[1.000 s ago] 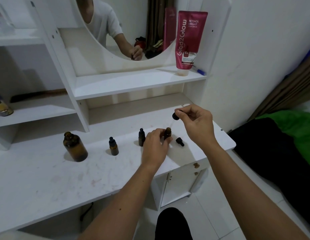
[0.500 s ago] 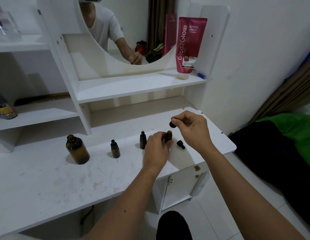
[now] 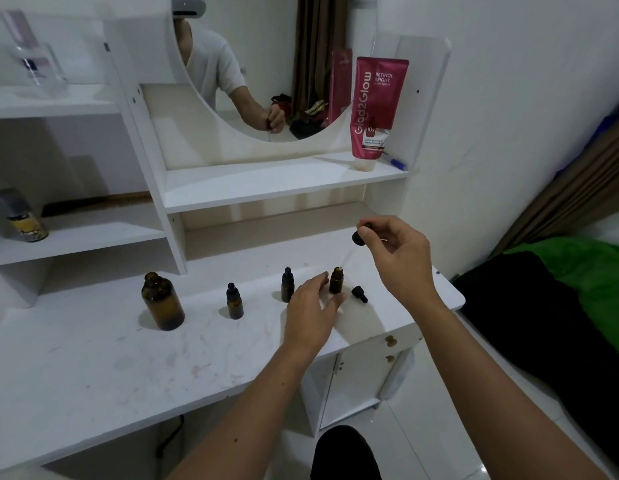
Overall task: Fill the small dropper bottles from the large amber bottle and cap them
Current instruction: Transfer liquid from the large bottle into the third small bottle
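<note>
On the white, scuffed counter (image 3: pixel 93 368) stood a large amber glass bottle (image 3: pixel 162 301) with no cap, toward the left. To its right stood two small amber dropper bottles with black caps on, one nearer the large bottle (image 3: pixel 235 301) and one farther right (image 3: pixel 287 285). Right of these stood a third small amber bottle (image 3: pixel 336 280), its mouth uncovered. The left hand (image 3: pixel 313 311) lay over the counter just beside this uncapped bottle, fingers spread and loose, its grip open and holding nothing; whether a fingertip touched the glass could not be told. The right hand (image 3: pixel 398 258) was raised above and to the right of the uncapped bottle, its grip closed on a black dropper cap (image 3: pixel 360 234) pinched between thumb and fingers, with the thin clear pipette slanting down toward the bottle's mouth. Another black dropper cap (image 3: pixel 359 293) lay on its side on the counter just right of the uncapped bottle. On the shelf behind stood a red squeeze tube (image 3: pixel 376 109).
</note>
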Demonstrator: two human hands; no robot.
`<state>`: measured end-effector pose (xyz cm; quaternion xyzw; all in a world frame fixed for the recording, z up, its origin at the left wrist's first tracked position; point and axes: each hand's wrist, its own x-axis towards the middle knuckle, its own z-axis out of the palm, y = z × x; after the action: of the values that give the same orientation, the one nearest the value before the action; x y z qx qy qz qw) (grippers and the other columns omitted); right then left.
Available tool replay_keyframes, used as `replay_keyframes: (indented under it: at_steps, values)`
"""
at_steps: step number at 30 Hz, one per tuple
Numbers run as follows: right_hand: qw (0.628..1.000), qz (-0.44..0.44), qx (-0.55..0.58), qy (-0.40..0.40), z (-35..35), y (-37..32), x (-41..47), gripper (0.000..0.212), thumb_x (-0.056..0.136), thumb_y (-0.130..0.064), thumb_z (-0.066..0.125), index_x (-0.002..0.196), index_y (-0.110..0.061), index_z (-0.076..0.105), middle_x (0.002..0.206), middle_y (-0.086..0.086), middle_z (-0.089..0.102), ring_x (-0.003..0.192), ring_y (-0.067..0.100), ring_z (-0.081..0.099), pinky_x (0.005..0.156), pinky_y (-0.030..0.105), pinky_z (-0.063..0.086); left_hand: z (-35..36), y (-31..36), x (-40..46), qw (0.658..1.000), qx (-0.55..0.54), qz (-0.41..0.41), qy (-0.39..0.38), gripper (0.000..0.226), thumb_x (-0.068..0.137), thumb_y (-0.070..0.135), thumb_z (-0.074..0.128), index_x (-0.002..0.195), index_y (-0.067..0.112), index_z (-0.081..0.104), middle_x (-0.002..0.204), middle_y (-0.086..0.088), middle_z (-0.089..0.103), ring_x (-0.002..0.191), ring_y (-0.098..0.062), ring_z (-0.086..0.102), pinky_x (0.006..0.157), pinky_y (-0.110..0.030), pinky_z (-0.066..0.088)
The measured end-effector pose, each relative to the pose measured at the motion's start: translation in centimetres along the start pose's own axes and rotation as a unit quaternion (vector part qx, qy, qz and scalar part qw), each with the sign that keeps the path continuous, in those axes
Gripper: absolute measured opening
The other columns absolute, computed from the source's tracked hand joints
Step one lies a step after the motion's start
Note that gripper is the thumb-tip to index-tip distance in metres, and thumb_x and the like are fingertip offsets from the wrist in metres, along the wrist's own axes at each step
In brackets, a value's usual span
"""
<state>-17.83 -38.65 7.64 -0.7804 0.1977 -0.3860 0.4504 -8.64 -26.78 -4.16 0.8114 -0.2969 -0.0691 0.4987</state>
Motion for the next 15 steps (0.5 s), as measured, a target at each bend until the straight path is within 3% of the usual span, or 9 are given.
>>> replay_keyframes:
  at_steps: [4, 10, 15]
  values:
    - [1.000, -0.021, 0.007, 0.016, 0.0, -1.4, -0.5, 0.013, 0.099, -0.014, 0.073, 0.111, -0.014, 0.078, 0.095, -0.009, 0.081, 0.093, 0.006, 0.078, 0.093, 0.023, 0.061, -1.9, -0.4, -2.2, 0.999, -0.051, -0.001, -0.020, 0.048, 0.093, 0.035, 0.075, 0.138, 0.023, 0.062, 0.136, 0.012, 0.066, 0.126, -0.004, 0.059, 0.110, -0.028, 0.048]
    - [0.998, -0.034, 0.045, -0.018, 3.1, -4.2, -1.7, 0.015, 0.100, -0.017, 0.074, 0.114, -0.013, 0.078, 0.102, -0.004, 0.081, 0.098, 0.009, 0.078, 0.093, 0.026, 0.062, -8.1, -2.2, -5.6, 0.991, -0.121, -0.022, -0.044, 0.038, 0.091, 0.037, 0.077, 0.127, 0.031, 0.069, 0.121, 0.022, 0.071, 0.109, 0.006, 0.067, 0.093, -0.015, 0.054]
    - [0.991, -0.044, 0.110, -0.056, 7.2, -7.0, -2.9, 0.016, 0.100, -0.014, 0.072, 0.115, -0.010, 0.077, 0.102, -0.001, 0.082, 0.099, 0.009, 0.079, 0.088, 0.022, 0.062, -14.8, -5.4, -7.5, 0.989, -0.135, -0.060, 0.015, 0.028, 0.088, 0.032, 0.079, 0.116, 0.028, 0.075, 0.104, 0.015, 0.076, 0.098, -0.002, 0.071, 0.091, -0.032, 0.062]
